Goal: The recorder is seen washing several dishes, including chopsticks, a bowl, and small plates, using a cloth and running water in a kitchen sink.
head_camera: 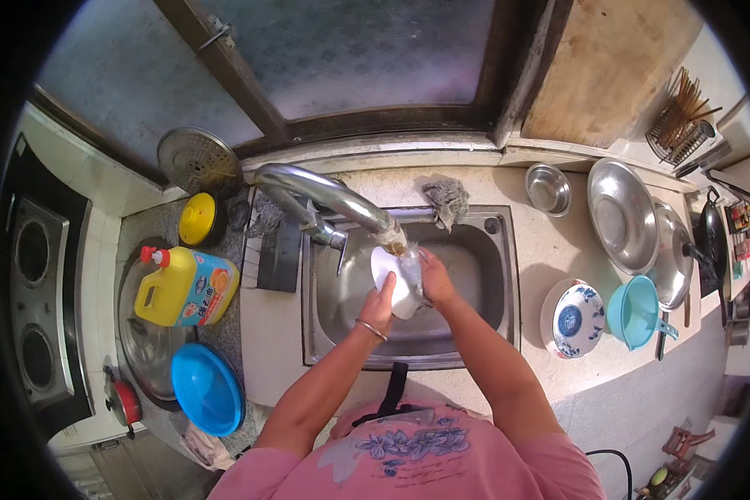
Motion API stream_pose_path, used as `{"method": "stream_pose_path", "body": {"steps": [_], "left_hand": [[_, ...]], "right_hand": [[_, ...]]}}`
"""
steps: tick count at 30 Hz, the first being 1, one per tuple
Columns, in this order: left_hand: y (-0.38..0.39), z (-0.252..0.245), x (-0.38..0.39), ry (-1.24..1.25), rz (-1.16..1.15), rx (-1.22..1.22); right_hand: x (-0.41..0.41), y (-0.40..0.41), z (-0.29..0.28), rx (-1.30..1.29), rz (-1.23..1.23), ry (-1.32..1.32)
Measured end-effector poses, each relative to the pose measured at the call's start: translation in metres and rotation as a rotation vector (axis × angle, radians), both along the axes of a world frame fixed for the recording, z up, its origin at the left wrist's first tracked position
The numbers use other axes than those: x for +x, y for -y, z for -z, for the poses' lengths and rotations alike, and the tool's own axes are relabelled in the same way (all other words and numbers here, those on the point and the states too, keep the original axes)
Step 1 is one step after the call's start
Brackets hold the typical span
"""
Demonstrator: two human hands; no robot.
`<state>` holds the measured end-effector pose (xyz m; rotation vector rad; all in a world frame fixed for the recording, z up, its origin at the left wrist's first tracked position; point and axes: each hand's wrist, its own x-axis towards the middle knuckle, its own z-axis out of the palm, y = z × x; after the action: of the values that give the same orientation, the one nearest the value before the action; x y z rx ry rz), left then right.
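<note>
My left hand grips the left edge of a white dish, thumb on its face. On the dish's other side, my right hand has its fingers curled at the edge. A shiny, glistening patch, like running water, lies between the dish and my right fingers; whether something else is held there I cannot tell. The dish is tilted, just below the mouth of a chrome faucet. Both hands are over a stainless steel sink. A grey rag hangs over its back rim.
Left of the sink are a yellow detergent jug, a blue plastic basket and a yellow lid. On the right counter stand a patterned plate, a turquoise strainer, a small steel bowl and a large steel basin.
</note>
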<state>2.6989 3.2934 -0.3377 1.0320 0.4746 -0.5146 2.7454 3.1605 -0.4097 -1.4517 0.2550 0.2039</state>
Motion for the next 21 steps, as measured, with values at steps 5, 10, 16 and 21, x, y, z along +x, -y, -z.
{"method": "stream_pose_path", "body": {"steps": [5, 10, 16, 21], "left_hand": [[-0.025, 0.006, 0.004, 0.034, -0.164, 0.097], [-0.015, 0.008, 0.004, 0.346, 0.192, 0.516], [0.005, 0.002, -0.008, 0.705, 0.739, 1.288], [-0.02, 0.046, -0.013, 1.214, 0.882, 1.436]], "right_hand": [[-0.034, -0.017, -0.056, -0.111, -0.103, -0.153], [-0.04, -0.023, -0.031, -0.261, -0.027, 0.009], [-0.027, 0.003, -0.043, 0.002, -0.185, -0.302], [-0.044, 0.02, -0.017, 0.228, -0.034, -0.452]]}}
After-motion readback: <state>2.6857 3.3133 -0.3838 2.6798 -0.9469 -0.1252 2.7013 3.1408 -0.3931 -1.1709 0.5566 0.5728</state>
